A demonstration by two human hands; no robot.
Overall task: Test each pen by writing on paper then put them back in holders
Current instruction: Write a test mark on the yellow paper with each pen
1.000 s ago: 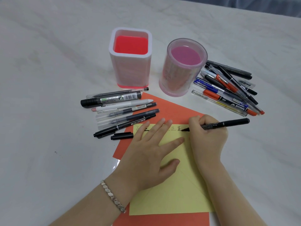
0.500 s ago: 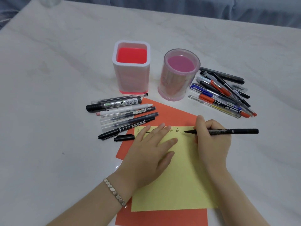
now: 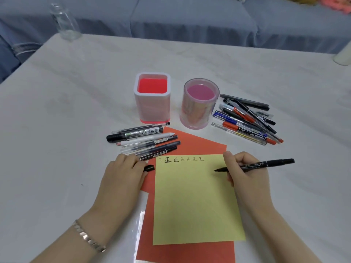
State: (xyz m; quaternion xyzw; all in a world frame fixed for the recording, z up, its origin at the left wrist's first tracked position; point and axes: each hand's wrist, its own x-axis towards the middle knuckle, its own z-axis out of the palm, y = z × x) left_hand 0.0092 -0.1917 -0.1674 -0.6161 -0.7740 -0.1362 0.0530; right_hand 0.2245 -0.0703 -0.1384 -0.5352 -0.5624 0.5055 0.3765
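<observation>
White table point(image 3: 76, 111): pen point(image 3: 275, 161) juts leftward from right grip point(image 3: 247, 173).

Gap between square holder point(image 3: 152, 109) and round holder point(image 3: 197, 114); pen row point(image 3: 144, 138) front-left, pen heap point(image 3: 247, 120) right.

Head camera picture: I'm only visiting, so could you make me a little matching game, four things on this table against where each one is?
Things
1. black felt-tip pen
2. small black pen cap
3. yellow paper sheet
4. round pink translucent holder

Places
A. lying on the orange paper sheet
B. standing upright, nothing inside
C. in the right hand's grip
D. under the left hand's curled fingers

Pairs: 1-C, 2-D, 3-A, 4-B.
</observation>
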